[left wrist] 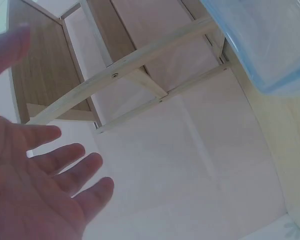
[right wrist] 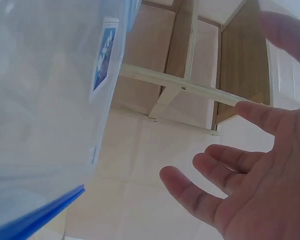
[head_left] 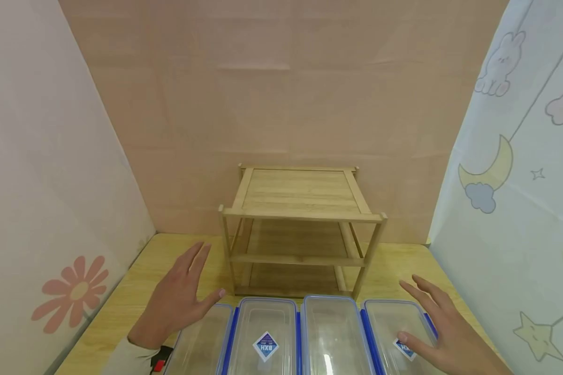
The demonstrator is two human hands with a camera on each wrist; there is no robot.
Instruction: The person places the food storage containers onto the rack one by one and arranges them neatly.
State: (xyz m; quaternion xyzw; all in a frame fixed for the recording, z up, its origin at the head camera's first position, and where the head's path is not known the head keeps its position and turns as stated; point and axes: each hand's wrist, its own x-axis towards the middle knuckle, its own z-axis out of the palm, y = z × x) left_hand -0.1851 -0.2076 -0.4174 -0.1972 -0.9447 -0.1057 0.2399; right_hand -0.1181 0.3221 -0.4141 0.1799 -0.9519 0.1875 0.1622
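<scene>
Several transparent plastic boxes with blue-edged lids stand in a row at the bottom of the head view. My left hand (head_left: 175, 299) hovers over the leftmost box (head_left: 206, 338), fingers spread and holding nothing. Over the rightmost box (head_left: 389, 323), my right hand (head_left: 443, 325) is likewise extended with nothing in its grasp. Between them are a box with a blue-and-white label (head_left: 265, 346) and a taller-looking box (head_left: 335, 333). Behind the row stands a wooden shelf rack (head_left: 305, 190), with neither hand on it. Both wrist views show loosely spread fingers apart from the boxes.
The rack and boxes stand on a light wood table (head_left: 169, 250). A brown paper-like backdrop (head_left: 281, 104) rises behind. On the left is a pale panel with a flower (head_left: 77, 291); on the right, one with a moon (head_left: 499, 161).
</scene>
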